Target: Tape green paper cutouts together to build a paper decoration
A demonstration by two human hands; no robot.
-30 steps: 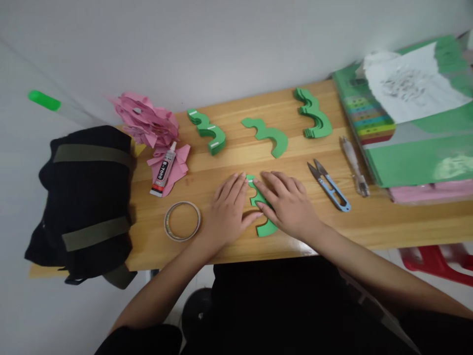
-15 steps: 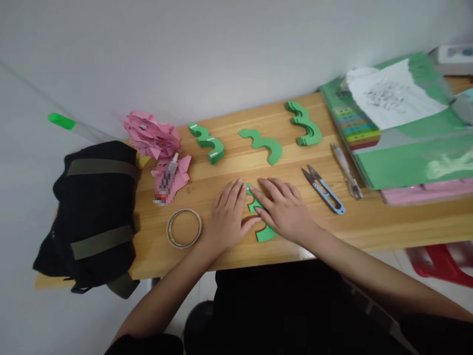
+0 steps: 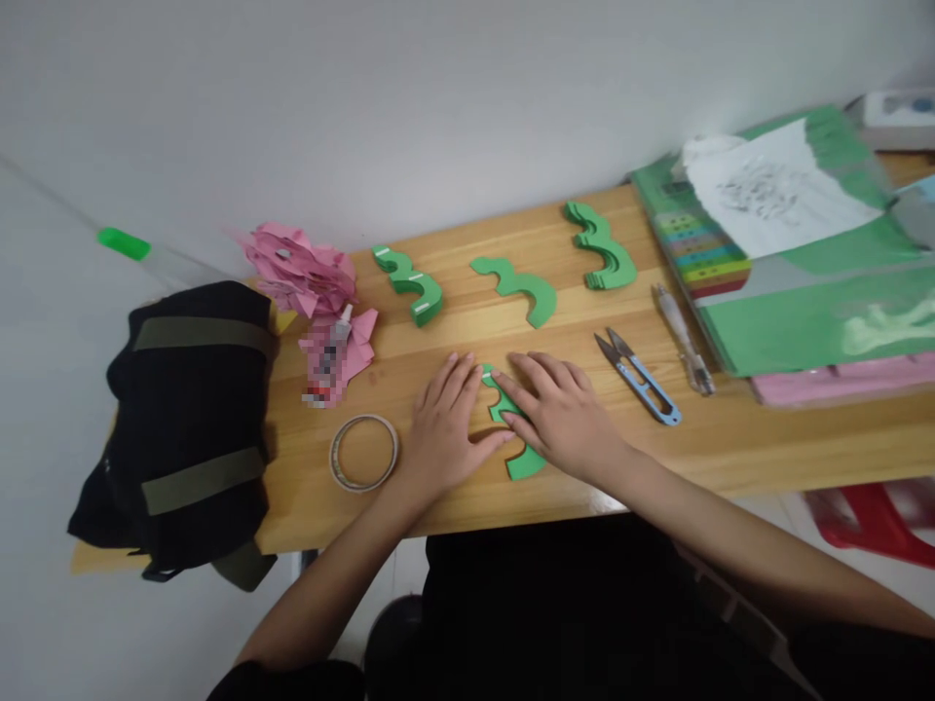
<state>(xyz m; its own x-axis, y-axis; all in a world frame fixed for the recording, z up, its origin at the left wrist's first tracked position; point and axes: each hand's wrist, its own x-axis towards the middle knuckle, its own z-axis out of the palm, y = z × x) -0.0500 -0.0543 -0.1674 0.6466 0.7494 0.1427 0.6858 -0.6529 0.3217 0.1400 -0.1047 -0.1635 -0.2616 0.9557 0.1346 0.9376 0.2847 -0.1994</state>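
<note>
Between my hands, on the wooden table (image 3: 453, 506), lies a green wavy paper cutout (image 3: 523, 464) with a white strip at its top end. My right hand (image 3: 566, 414) rests flat across its right side, fingers spread and partly covering it. Along its left edge lies my left hand (image 3: 444, 428), fingers stretched out and thumb reaching toward the cutout. Farther back are a single green cutout (image 3: 537, 292), a green stack with white strips (image 3: 428, 297) and another green stack (image 3: 617, 261). Blue thread snips (image 3: 647, 385) lie to the right of my right hand.
A roll of tape (image 3: 334, 458) sits left of my left hand. Pink folded paper (image 3: 307, 268), a glue tube (image 3: 332, 355) and a black bag (image 3: 197, 419) are farther left. At right are a pen (image 3: 683, 336) and green paper packs (image 3: 818, 316) under a white sheet (image 3: 781, 190).
My left hand has shifted slightly left, uncovering a little more of the cutout's top end with its white strip. My right hand stays in place on the cutout.
</note>
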